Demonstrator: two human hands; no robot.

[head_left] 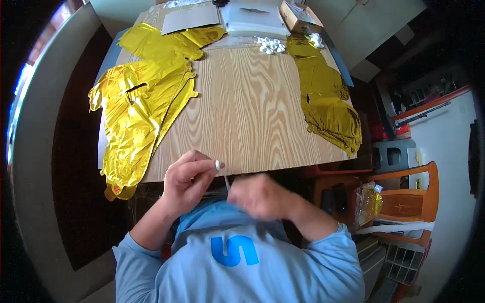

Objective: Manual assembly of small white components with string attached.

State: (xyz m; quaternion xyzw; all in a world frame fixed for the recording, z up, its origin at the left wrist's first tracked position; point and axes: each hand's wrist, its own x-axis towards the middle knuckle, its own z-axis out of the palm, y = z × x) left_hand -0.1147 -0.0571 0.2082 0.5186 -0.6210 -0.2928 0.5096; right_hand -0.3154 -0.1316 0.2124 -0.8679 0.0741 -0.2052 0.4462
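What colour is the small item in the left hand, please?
The small rounded item is white (head view).

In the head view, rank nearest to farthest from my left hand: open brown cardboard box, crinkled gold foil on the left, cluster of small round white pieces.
1. Crinkled gold foil: nearest to your left hand, on its left.
2. White cluster: well beyond, to the hand's right.
3. Open brown cardboard box: beyond the cluster, farther right.

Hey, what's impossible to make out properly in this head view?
In the head view:
- Right hand: motion blur obscures its exact grip.
- Small white roll at the fingertips of the left hand: too small for detail.
- Far-left gold foil piece: partly covered by the grey board.
- Pale sheet stack: cut off by the top edge.
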